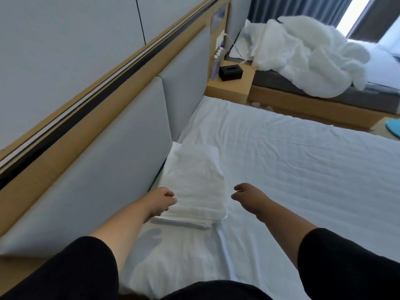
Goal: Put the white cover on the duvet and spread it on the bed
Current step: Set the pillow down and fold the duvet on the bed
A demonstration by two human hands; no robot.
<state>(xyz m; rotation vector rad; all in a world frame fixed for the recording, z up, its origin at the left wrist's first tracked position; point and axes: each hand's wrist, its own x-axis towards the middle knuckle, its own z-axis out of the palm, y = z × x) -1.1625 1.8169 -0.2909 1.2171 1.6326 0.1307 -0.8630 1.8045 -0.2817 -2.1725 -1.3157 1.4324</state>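
A folded white cover (pixel 195 187) lies on the bed's white sheet (pixel 303 169), close to the grey padded headboard (pixel 97 169). My left hand (pixel 162 202) rests at the folded cover's near left edge, fingers loosely curled and touching the cloth. My right hand (pixel 246 199) hovers just right of the cover, fingers apart and empty. A crumpled white duvet (pixel 307 55) lies heaped on the second bed (pixel 324 94) at the far right.
A wooden nightstand (pixel 231 85) between the beds carries a black tissue box (pixel 230 72) and small bottles (pixel 217 55). Dark curtains and a bright window stand behind the far bed. A turquoise object (pixel 392 127) sits at the right edge.
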